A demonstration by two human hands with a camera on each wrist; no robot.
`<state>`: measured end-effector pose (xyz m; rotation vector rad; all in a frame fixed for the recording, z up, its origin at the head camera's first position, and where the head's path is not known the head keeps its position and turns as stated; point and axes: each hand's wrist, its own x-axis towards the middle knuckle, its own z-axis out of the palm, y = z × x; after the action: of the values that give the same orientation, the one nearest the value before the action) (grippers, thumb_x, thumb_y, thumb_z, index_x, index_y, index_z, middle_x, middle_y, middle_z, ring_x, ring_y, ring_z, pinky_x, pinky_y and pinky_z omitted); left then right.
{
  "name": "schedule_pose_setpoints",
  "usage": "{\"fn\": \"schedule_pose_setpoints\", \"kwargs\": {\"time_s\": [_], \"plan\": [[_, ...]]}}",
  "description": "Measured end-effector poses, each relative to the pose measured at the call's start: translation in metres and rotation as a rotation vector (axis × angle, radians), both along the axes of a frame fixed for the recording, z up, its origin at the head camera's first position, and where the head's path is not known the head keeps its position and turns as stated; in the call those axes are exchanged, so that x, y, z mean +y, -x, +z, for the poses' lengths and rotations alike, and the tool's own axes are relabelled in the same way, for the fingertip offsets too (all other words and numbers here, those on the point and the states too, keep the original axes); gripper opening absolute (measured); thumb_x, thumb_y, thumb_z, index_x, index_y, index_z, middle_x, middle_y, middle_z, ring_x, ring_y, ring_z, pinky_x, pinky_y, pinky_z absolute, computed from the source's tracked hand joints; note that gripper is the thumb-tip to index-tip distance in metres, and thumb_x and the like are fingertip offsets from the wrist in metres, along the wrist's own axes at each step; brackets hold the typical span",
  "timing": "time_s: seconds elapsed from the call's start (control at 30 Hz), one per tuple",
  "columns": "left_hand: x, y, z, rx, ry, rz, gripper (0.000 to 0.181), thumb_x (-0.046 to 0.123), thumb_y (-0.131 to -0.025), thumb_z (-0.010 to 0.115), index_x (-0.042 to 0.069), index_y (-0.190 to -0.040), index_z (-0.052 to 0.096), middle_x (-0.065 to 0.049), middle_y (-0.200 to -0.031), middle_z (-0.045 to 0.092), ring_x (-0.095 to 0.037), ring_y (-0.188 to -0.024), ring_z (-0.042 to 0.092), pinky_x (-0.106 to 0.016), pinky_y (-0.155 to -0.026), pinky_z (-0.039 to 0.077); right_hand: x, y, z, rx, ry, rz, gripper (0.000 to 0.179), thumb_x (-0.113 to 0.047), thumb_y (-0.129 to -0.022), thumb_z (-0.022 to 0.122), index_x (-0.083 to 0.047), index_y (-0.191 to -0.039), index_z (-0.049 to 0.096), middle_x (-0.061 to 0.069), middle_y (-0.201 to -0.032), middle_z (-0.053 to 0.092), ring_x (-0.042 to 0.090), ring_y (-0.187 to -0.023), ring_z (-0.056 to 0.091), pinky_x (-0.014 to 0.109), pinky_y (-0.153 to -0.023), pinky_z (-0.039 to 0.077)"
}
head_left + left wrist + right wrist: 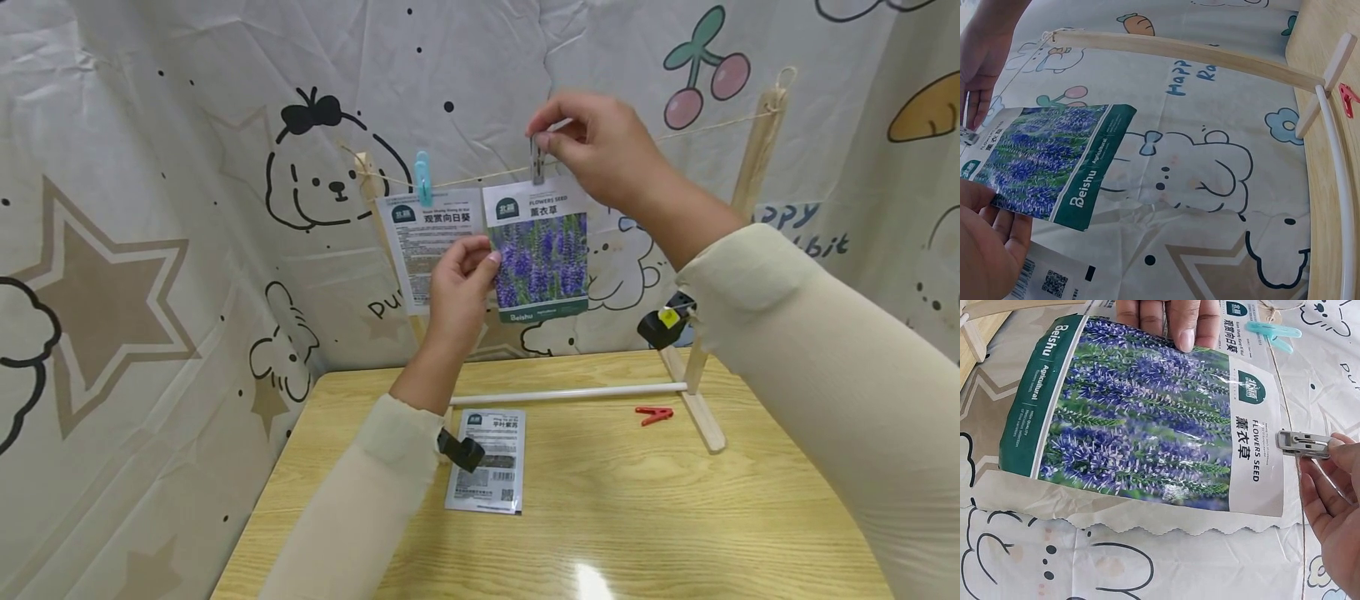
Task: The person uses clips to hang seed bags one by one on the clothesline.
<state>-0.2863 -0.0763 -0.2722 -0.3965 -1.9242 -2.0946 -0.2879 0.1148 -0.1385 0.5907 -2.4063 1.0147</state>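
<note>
A seed packet with purple flowers (542,258) hangs at the string (630,143), its top edge under a silver metal clip (537,160). My right hand (600,150) pinches the clip's upper end between thumb and fingers; the right wrist view shows the clip's jaws over the packet's edge at the string. With thumb and fingers, my left hand (462,287) holds the packet by its left edge. Just left of it, a second seed packet (411,242), text side forward, hangs from a light blue clothespin (423,177). My left fingers partly cover that packet.
Two wooden posts, the right one (757,154) nearer, hold the string, and a white rod (570,393) joins them low down. On the wooden table (600,500) lie another seed packet (486,487) and a red clothespin (654,415). A printed curtain (225,50) hangs behind.
</note>
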Motion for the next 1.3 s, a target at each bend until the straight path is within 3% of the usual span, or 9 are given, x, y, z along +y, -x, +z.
{"fn": "schedule_pose_setpoints", "kwargs": {"time_s": [0.43,0.97,1.3], "plan": [[0.001,0.002,0.0,0.0,0.009,0.018,0.024,0.007,-0.1,0.062,0.001,-0.123,0.06,0.001,-0.099,0.064,-0.006,-0.088,0.062,-0.018,-0.076,0.053,0.003,0.002,-0.003,-0.044,-0.002,0.004,0.025,-0.022,-0.107,0.051,-0.012,-0.125,0.065,0.002,-0.125,0.063,0.014,-0.101,0.059,0.026,-0.087,0.048],[0.004,0.002,0.0,0.005,-0.009,0.017,0.023,0.002,-0.099,0.061,-0.002,-0.122,0.061,0.001,-0.096,0.064,-0.006,-0.086,0.061,-0.019,-0.075,0.053,0.004,0.004,-0.005,-0.032,-0.016,0.017,0.026,-0.026,-0.106,0.054,-0.013,-0.124,0.067,0.004,-0.12,0.069,0.014,-0.094,0.065,0.024,-0.079,0.049],[0.004,0.002,-0.003,0.008,0.018,0.014,0.024,0.005,-0.099,0.062,-0.002,-0.122,0.061,0.0,-0.099,0.064,-0.006,-0.088,0.061,-0.019,-0.078,0.052,0.0,0.003,-0.011,-0.023,-0.016,0.03,0.028,-0.022,-0.106,0.052,-0.009,-0.127,0.065,0.008,-0.136,0.058,0.023,-0.118,0.064,0.042,-0.099,0.05]]}}
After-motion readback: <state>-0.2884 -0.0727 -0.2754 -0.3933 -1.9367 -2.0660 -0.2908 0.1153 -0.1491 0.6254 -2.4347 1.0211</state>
